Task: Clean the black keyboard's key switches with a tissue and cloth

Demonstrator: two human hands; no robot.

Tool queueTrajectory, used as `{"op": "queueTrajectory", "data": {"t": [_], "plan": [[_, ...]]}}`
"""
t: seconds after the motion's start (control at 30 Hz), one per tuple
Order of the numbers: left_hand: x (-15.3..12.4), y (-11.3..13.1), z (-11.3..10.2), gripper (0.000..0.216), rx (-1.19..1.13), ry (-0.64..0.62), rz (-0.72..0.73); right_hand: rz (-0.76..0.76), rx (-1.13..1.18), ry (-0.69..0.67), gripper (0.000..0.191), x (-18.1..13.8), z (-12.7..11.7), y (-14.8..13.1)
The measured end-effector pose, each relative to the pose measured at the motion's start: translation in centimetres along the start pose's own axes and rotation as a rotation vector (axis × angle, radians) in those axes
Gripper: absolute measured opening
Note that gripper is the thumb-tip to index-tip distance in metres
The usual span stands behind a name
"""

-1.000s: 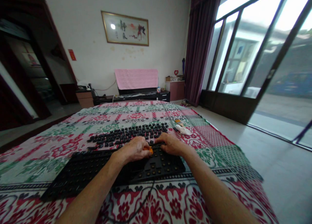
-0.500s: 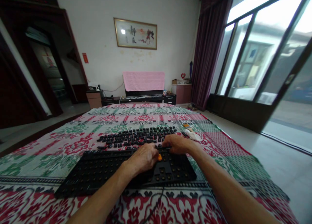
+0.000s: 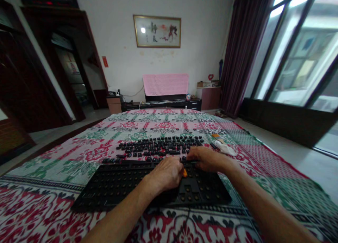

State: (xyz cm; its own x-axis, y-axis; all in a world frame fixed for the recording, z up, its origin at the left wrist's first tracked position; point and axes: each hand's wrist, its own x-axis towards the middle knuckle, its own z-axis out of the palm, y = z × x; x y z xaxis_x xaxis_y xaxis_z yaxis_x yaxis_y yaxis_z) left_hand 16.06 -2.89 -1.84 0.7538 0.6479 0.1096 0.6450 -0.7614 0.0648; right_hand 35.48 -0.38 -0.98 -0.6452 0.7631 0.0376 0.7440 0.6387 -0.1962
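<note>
A black keyboard base (image 3: 118, 185) with its keys removed lies on the patterned cloth in front of me. Behind it, several loose black keycaps (image 3: 161, 146) are laid out in rows. My left hand (image 3: 167, 173) rests on the base with its fingers curled round a small orange tool (image 3: 185, 172). My right hand (image 3: 206, 158) lies palm down at the base's far right edge, fingers bent toward the keycaps; what they touch is hidden. A black cable (image 3: 182, 225) runs from the base toward me.
The floral cloth (image 3: 66, 155) covers a wide flat surface. A white cloth and a small orange-topped object (image 3: 223, 146) lie right of the keycaps. A low black cabinet with a pink cover (image 3: 165, 84) stands at the far wall, glass doors (image 3: 298, 60) on the right.
The view has swung left and lower, so hands and keyboard sit further right in frame. Both hands stay on the keyboard base; the left keeps the orange tool.
</note>
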Motion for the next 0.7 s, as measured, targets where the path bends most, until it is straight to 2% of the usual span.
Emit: {"op": "queueTrajectory", "data": {"t": [0.3,0.5,0.7], "plan": [[0.27,-0.18,0.15,0.021,-0.115,0.065,-0.002,-0.030,-0.041,-0.023,0.038,0.16,-0.14,0.01],[-0.10,-0.96,-0.54,0.021,-0.100,-0.016,0.069,-0.011,-0.090,-0.021,0.038,0.03,-0.05,-0.12],[-0.11,0.01,-0.63,0.022,-0.145,0.041,0.117,0.008,-0.112,-0.014,0.038,-0.10,-0.19,-0.45]]}}
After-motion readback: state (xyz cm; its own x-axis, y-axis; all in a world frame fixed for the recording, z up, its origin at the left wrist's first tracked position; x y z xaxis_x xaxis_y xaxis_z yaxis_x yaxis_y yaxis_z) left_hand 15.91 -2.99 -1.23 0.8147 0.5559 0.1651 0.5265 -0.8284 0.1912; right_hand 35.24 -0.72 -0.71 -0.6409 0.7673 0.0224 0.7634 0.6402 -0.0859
